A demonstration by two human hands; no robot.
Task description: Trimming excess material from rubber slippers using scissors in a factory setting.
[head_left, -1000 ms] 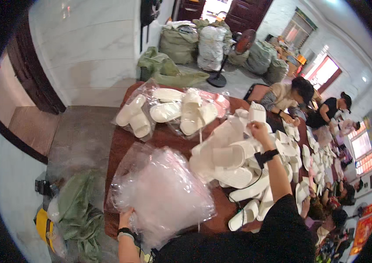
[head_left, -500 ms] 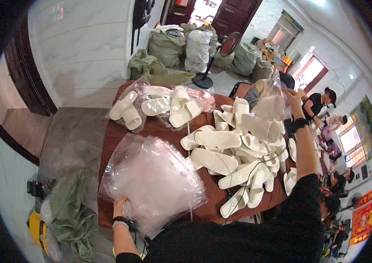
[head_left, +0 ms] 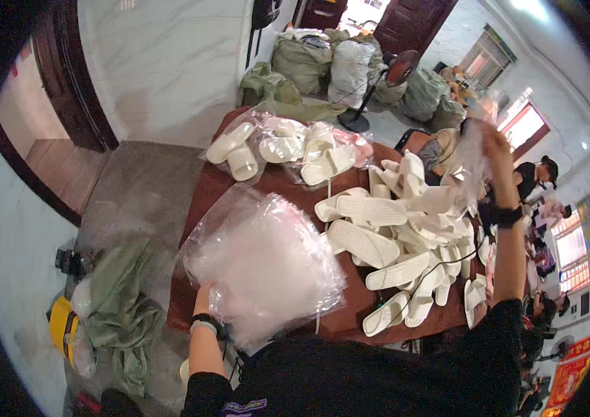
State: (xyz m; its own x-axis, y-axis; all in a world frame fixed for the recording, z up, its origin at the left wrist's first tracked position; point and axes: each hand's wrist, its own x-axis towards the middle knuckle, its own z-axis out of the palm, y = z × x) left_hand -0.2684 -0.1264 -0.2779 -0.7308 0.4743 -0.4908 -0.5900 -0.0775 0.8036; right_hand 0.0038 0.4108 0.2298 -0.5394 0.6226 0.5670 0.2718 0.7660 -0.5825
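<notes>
A stack of clear plastic bags (head_left: 260, 267) lies on the near left of the brown-covered table. My left hand (head_left: 205, 297) is closed on its near left edge, its fingertips partly covered by the film. Raised above the far right side of the table, my right hand (head_left: 495, 149) grips a clear plastic bag (head_left: 471, 167). Motion smears both the bag and the fingers, and whether slippers are inside the bag is unclear. Below it spreads a heap of loose cream slippers (head_left: 371, 208), soles and straps facing various ways, with a dark cord across them.
Bagged slippers (head_left: 284, 147), cream and pink, line the table's (head_left: 191, 243) far left edge. Behind stand stuffed sacks (head_left: 302, 62) and a floor fan (head_left: 400, 68). Green sacking (head_left: 125, 299) lies on the left floor. Several people (head_left: 535, 174) are at the right.
The view has swung, moving the scene rightward in the picture. The bag at my right hand, spread out over the slippers before, is now bunched nearer the hand and blurred. My left hand stays at the stack.
</notes>
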